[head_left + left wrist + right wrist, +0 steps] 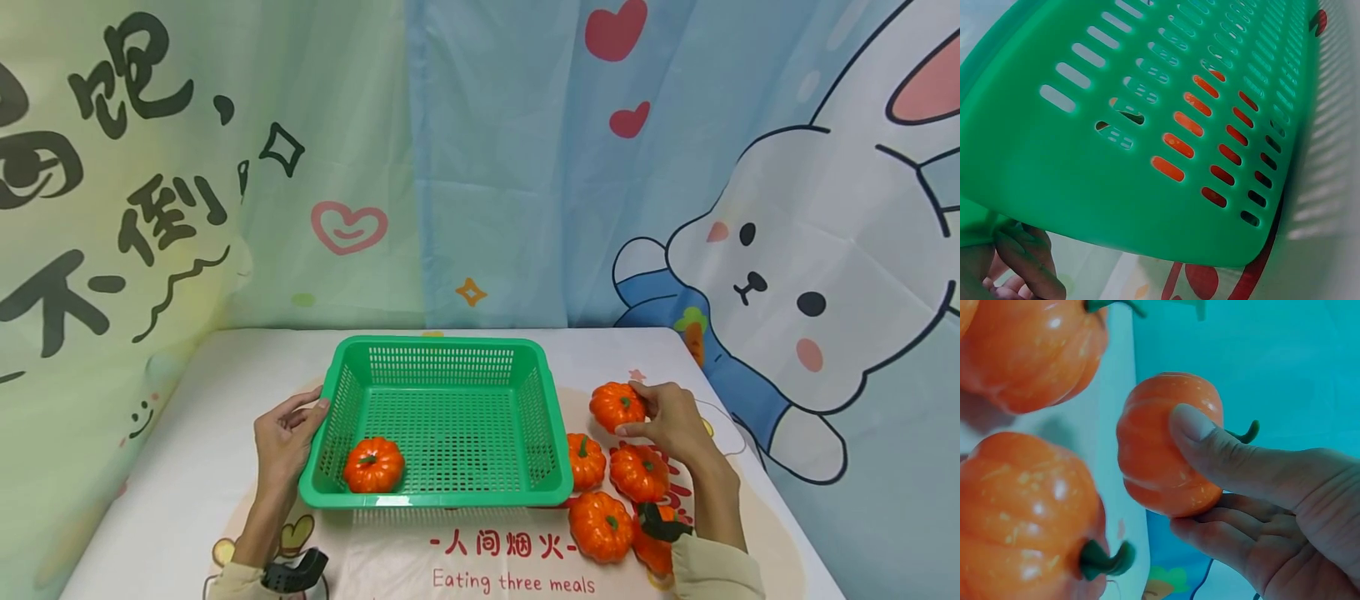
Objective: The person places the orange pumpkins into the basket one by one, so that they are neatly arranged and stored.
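A green plastic basket (435,500) with slotted walls stands on the table, one small orange pumpkin (373,468) in its near left corner. My left hand (285,442) grips the basket's left rim; in the left wrist view its curled fingers (1029,262) show at the basket's edge. My right hand (677,421) pinches another orange pumpkin (615,406) by its sides, thumb against the ribbed skin, right of the basket. The right wrist view shows this held pumpkin (1163,450) with its green stem towards the palm.
Several more pumpkins (602,527) lie close together by the basket's right side, under and in front of my right hand. The white tablecloth (187,433) bears printed red lettering. Behind the table hangs a printed curtain (487,167).
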The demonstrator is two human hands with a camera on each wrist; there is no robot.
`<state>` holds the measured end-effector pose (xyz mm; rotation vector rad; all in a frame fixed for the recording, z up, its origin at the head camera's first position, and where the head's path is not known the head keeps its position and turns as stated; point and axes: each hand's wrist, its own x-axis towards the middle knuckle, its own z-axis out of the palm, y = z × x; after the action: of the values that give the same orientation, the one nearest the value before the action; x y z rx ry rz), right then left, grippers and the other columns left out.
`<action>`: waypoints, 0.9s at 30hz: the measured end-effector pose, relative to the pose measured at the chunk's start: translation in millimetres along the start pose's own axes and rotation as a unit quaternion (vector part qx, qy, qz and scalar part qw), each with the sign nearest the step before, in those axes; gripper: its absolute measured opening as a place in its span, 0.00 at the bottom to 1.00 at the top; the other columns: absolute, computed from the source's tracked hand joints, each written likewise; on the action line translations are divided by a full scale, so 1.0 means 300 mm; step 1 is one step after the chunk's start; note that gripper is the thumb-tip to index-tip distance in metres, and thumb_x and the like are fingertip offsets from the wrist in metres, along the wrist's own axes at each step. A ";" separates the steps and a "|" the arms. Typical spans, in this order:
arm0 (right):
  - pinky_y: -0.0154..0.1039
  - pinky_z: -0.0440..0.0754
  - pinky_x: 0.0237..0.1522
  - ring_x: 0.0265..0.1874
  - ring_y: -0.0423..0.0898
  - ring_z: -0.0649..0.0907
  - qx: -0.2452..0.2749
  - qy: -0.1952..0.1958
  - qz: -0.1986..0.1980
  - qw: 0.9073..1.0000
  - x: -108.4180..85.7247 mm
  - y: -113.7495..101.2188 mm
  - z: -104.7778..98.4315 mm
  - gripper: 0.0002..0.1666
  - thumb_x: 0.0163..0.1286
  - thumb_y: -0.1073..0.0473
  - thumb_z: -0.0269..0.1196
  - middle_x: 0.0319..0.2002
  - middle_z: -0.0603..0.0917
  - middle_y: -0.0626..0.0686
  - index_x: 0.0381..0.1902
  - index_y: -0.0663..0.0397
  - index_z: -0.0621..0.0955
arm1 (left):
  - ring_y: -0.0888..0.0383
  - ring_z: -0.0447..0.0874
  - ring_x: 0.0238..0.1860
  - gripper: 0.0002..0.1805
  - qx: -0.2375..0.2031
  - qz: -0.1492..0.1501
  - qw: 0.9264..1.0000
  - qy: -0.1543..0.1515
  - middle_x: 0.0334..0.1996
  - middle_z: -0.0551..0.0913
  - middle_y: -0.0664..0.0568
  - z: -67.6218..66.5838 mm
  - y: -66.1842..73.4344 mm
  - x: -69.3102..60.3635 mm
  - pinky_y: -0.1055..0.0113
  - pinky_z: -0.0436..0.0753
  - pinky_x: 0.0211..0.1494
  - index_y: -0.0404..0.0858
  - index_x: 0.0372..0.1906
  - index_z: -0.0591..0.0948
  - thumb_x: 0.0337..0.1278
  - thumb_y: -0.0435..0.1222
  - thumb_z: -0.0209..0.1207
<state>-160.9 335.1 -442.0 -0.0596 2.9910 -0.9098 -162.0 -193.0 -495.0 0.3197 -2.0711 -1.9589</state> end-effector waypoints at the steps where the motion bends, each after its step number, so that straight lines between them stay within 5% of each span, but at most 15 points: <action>1: 0.65 0.88 0.61 0.56 0.66 0.84 0.001 -0.003 -0.003 1.000 -0.001 -0.005 -0.002 0.49 0.62 0.62 0.83 0.64 0.84 0.76 0.75 0.73 0.73 | 0.69 0.89 0.26 0.19 -0.001 -0.001 1.000 0.000 0.25 0.90 0.66 0.000 0.000 0.001 0.76 0.89 0.32 0.29 0.62 0.88 0.73 0.34 0.69; 22: 0.51 0.92 0.50 0.51 0.58 0.86 -0.011 -0.022 -0.044 0.999 -0.033 -0.073 -0.040 0.46 0.61 0.62 0.82 0.60 0.87 0.73 0.74 0.71 0.75 | 0.69 0.91 0.27 0.18 -0.023 0.004 1.000 0.003 0.25 0.91 0.67 -0.001 -0.003 -0.005 0.77 0.89 0.33 0.25 0.61 0.87 0.73 0.31 0.69; 27: 0.59 0.92 0.55 0.53 0.61 0.86 -0.015 -0.022 -0.042 0.999 -0.040 -0.085 -0.046 0.47 0.62 0.62 0.82 0.60 0.88 0.73 0.74 0.70 0.74 | 0.70 0.91 0.28 0.18 -0.025 0.011 1.000 0.001 0.26 0.91 0.67 0.003 0.000 -0.003 0.78 0.89 0.34 0.24 0.61 0.87 0.73 0.31 0.68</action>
<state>-148.5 322.1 -416.4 -0.2046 2.9819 -0.8575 -161.3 -191.9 -495.0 0.2862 -2.0113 -1.9936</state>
